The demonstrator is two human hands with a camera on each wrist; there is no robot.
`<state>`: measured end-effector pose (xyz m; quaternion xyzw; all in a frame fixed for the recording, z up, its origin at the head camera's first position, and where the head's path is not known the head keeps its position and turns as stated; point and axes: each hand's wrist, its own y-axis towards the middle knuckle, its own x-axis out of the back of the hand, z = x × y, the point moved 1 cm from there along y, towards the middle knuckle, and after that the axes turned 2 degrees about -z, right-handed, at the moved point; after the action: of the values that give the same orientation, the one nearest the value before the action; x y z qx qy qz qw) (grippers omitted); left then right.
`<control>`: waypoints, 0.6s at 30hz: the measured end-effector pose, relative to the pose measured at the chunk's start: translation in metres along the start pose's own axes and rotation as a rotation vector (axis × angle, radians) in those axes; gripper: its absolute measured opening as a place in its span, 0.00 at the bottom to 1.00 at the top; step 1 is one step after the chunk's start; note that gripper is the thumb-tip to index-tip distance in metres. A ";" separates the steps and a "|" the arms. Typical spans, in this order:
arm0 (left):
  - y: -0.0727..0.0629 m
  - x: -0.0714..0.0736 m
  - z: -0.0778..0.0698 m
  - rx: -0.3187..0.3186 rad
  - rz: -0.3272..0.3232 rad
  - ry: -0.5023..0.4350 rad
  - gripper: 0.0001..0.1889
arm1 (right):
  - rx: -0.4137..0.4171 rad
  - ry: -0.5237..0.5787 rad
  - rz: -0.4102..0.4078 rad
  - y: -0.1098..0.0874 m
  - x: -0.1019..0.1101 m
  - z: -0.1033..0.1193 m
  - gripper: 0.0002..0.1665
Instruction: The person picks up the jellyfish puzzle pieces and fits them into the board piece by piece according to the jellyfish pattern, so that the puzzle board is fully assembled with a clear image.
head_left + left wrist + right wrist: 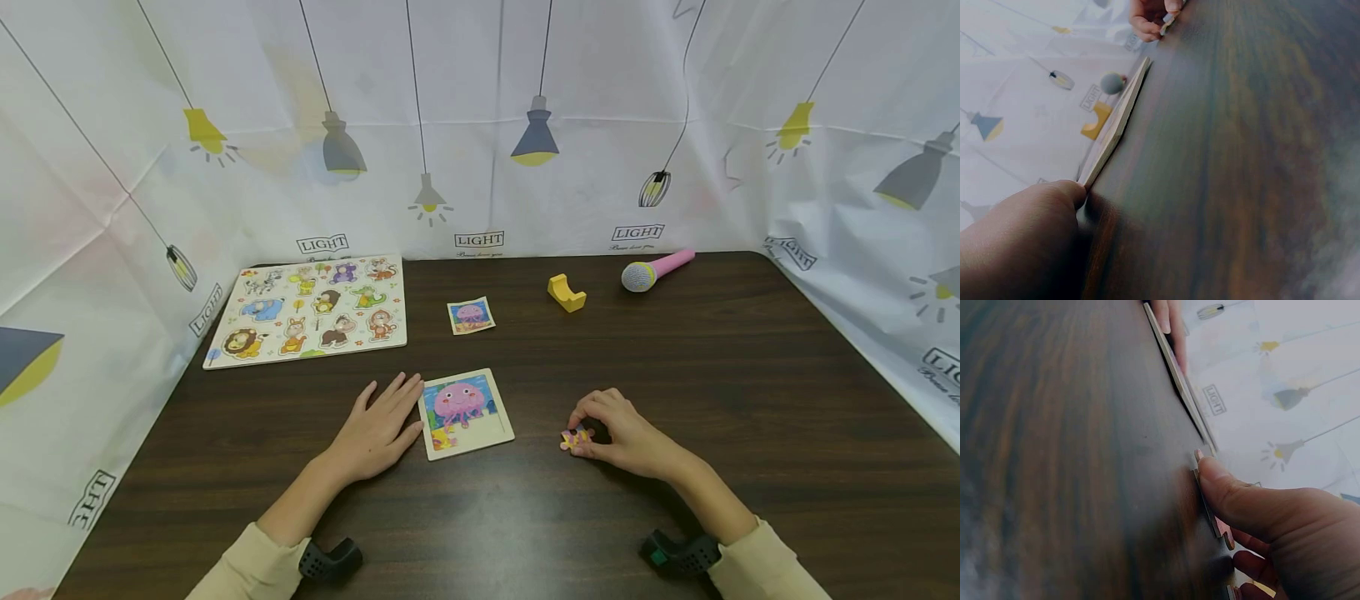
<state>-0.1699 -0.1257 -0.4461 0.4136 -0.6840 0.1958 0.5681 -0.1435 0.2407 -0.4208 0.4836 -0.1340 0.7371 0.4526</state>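
Note:
A small square jigsaw puzzle with a pink jellyfish picture lies in a wooden frame (466, 414) near the middle of the table. Its lower right part shows bare wood. My left hand (381, 429) rests on the table with fingers spread, the thumb and fingertips touching the frame's left edge. To the right of the frame, my right hand (621, 435) pinches a pink and yellow jigsaw piece (573, 439) just at the tabletop. In the right wrist view the thumb covers part of the pieces, so how many are in the grip is unclear.
A larger animal puzzle board (315, 310) lies at the back left. Behind the frame sits a small jellyfish picture card (471, 316). Farther right are a yellow curved block (566, 293) and a pink toy microphone (657, 270). A printed white cloth (480, 125) hangs behind the table.

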 end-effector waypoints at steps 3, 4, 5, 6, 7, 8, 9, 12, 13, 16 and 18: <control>0.000 0.000 0.000 0.002 0.001 -0.002 0.30 | 0.017 -0.001 -0.001 0.000 0.000 0.001 0.15; 0.000 -0.001 0.000 0.002 0.000 -0.002 0.31 | 0.021 -0.001 -0.002 0.000 0.000 0.002 0.15; 0.000 -0.001 0.000 0.002 -0.001 -0.002 0.31 | 0.022 -0.002 -0.001 0.000 0.000 0.002 0.15; 0.000 -0.001 0.000 0.002 -0.001 -0.003 0.31 | 0.021 -0.002 -0.001 0.000 0.000 0.003 0.15; 0.000 -0.001 0.000 0.001 -0.002 -0.003 0.31 | 0.023 -0.003 -0.003 0.000 0.000 0.003 0.15; 0.000 -0.001 0.000 0.000 -0.002 -0.003 0.31 | 0.023 -0.002 -0.003 0.000 0.000 0.004 0.15; 0.000 -0.001 0.000 -0.001 -0.002 -0.002 0.31 | 0.025 -0.003 -0.007 0.000 0.000 0.004 0.16; 0.000 -0.001 0.000 -0.001 0.001 0.002 0.31 | 0.032 0.001 -0.019 0.000 -0.001 0.004 0.15; 0.000 -0.001 0.000 -0.001 0.001 0.004 0.31 | 0.039 0.002 -0.025 0.001 -0.001 0.004 0.14; 0.000 0.000 0.000 0.001 0.003 0.005 0.30 | 0.054 0.005 -0.046 0.003 -0.001 0.004 0.12; 0.000 0.000 0.000 0.001 0.003 0.004 0.30 | 0.071 0.003 -0.063 0.005 0.000 0.004 0.12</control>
<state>-0.1697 -0.1258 -0.4461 0.4124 -0.6834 0.1980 0.5689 -0.1453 0.2351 -0.4174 0.5023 -0.0915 0.7275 0.4584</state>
